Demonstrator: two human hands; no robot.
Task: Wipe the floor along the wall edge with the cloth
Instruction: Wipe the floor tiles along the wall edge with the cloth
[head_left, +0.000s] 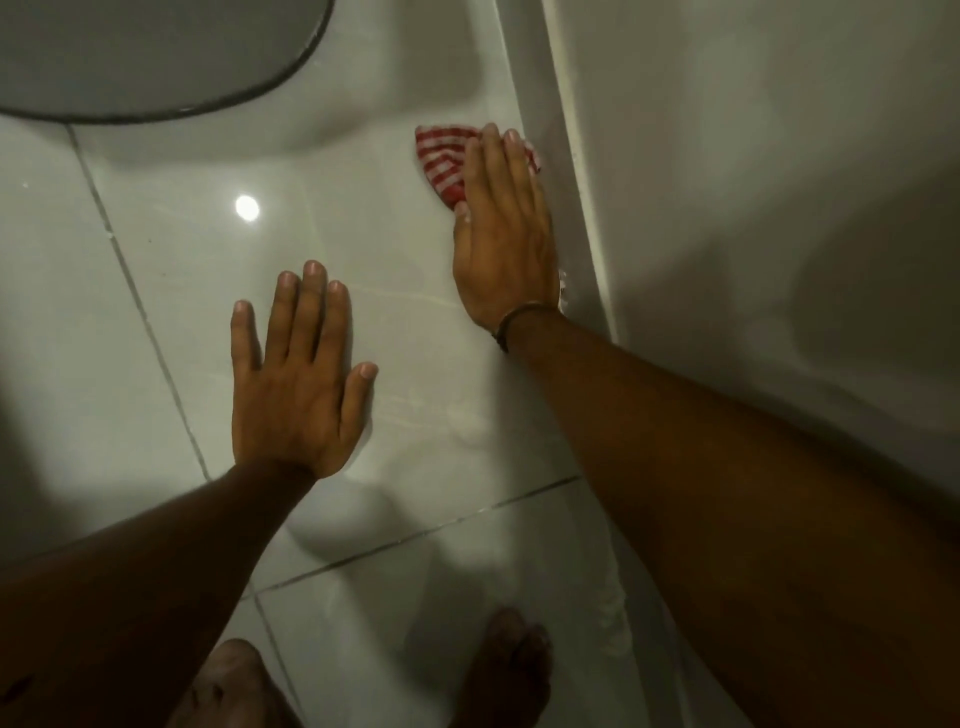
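Note:
A red and white striped cloth (447, 158) lies flat on the glossy white floor tiles (171, 270), right beside the white wall edge (576, 197). My right hand (501, 234) presses down on the cloth with flat fingers, covering its right half; a thin dark band circles the wrist. My left hand (296, 374) rests palm down on the floor to the left, fingers spread, holding nothing. A faint wet streak runs across the tile between the two hands.
A round grey lid or basin rim (156, 57) fills the top left corner above the floor. The white wall (753, 182) rises on the right. Two bare feet (506, 670) stand on the tiles at the bottom. Dark grout lines cross the floor.

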